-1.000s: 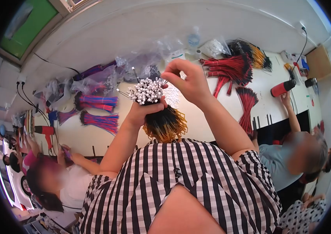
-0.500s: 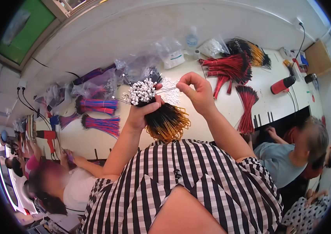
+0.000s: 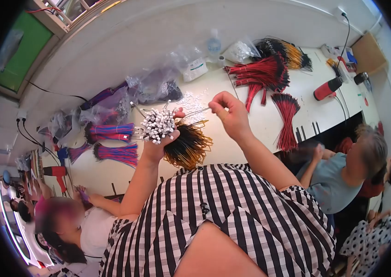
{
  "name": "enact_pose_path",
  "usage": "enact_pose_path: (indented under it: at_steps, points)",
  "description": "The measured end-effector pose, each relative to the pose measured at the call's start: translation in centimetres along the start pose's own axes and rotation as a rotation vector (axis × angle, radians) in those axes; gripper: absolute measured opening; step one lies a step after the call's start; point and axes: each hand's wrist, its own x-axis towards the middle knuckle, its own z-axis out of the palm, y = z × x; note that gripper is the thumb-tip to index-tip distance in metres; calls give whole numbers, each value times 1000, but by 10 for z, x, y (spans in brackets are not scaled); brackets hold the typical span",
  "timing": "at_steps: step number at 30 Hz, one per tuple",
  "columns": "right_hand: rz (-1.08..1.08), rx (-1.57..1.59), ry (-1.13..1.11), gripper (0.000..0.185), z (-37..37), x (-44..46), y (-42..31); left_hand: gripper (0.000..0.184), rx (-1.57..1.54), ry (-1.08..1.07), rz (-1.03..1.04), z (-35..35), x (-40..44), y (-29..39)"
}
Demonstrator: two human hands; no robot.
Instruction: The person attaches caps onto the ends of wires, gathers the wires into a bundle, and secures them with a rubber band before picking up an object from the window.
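Note:
My left hand [image 3: 161, 147] is wrapped round a thick bundle of black and yellow wires [image 3: 187, 145]. White connectors [image 3: 157, 124] crowd the bundle's upper left end, with a few sticking out to the left. To the right, my right hand [image 3: 228, 112] pinches the end of a thin dark wire [image 3: 197, 112] that stretches across from the bundle. Small white pieces [image 3: 192, 100] lie scattered on the table behind the hands.
Red and black wire bundles [image 3: 287, 121] lie at right, blue and red ones [image 3: 116, 153] at left. Plastic bags [image 3: 154, 85] and a bottle [image 3: 214, 45] stand along the wall. Red heat guns [image 3: 328, 88] rest at both sides. Co-workers [image 3: 338, 168] sit left and right.
My right hand has drawn back from the connectors, a wire now pinched in its fingers. The bundle in my left hand has shifted left and tilted. The right co-worker's hand has left the heat gun.

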Motion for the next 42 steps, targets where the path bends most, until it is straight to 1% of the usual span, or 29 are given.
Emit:
enact_pose_path:
  at_steps: [2,4,7,8,10,11,12,14,15,16,19,20,22,23,24,26,27,28,29,30,32,33,34,36,37,38,40,41,42]
  points:
    - [204,90,107,10,-9,-1,12,13,55,2,94,-14,-2,-8]
    - [201,113,154,10,-19,-2,23,15,21,-11,102,-22,-4,-6]
    - [110,179,390,8,-29,-3,22,16,-80,-16,8,-34,-14,-5]
    - [110,180,391,8,-33,-2,16,16,-79,-16,8,-36,-16,-4]
    - [-197,191,568,7,-42,2,-1,16,144,-42,-22,-40,-19,3]
    - [-224,32,547,8,-52,5,-6,15,102,76,-122,-31,-23,7]
    - [-224,32,550,8,-52,5,-14,15,103,74,-122,-29,-24,6]
    - [-174,-615,-27,9,-45,5,-30,17,254,79,-87,-26,-23,4]
    - [-108,-561,-143,9,-34,2,-31,22,310,22,-95,-20,-18,2]
    - [-46,-507,-259,9,-21,-3,-31,27,255,-40,-72,-13,-12,1]
    - [55,-130,-248,10,9,-14,-22,39,373,19,-100,6,-8,-16]
    - [58,-129,-254,10,11,-16,-23,44,418,20,-140,8,-7,-21]
    - [8,-98,-144,9,13,-18,-27,44,371,23,-245,25,-6,-7]
    - [21,-83,-159,13,11,-20,-25,44,370,26,-250,27,-8,-9]
    - [22,-83,-162,13,6,-20,-23,41,358,32,-221,29,-8,-12]
    - [31,-10,-287,15,-9,-16,-19,37,347,43,-186,27,-6,-20]
    - [-53,-41,-224,17,-18,-10,-18,39,381,-48,-128,23,-6,-27]
    - [17,58,-198,21,-26,-5,-21,40,415,-138,-68,25,-4,-23]
    - [-13,69,-203,24,-29,0,-28,41,517,-216,-101,28,-2,-17]
    - [-42,81,-207,27,-31,2,-36,41,519,-211,-100,30,-1,-17]
    - [-4,0,-348,29,-25,4,-50,40,651,-312,-45,33,-1,-19]
    - [14,25,-403,25,-20,3,-50,38,719,-306,-17,36,-1,-22]
    - [13,77,-402,17,-15,1,-46,38,723,-304,-13,35,-4,-30]
    - [-40,31,-430,14,-15,0,-53,38,763,-242,23,39,-8,-38]
    - [-45,29,-431,14,-15,-2,-57,32,724,-285,15,43,-6,-33]
    - [-100,7,-459,13,-16,-5,-61,32,725,-283,19,47,-7,-26]
    - [-155,-14,-485,12,-17,-9,-62,30,551,-223,-120,54,-12,-18]
    - [-187,-53,-466,10,-18,-10,-59,32,677,-243,-109,51,-11,-28]
    - [-219,-91,-448,9,-18,-12,-57,32,677,-241,-108,51,-10,-31]
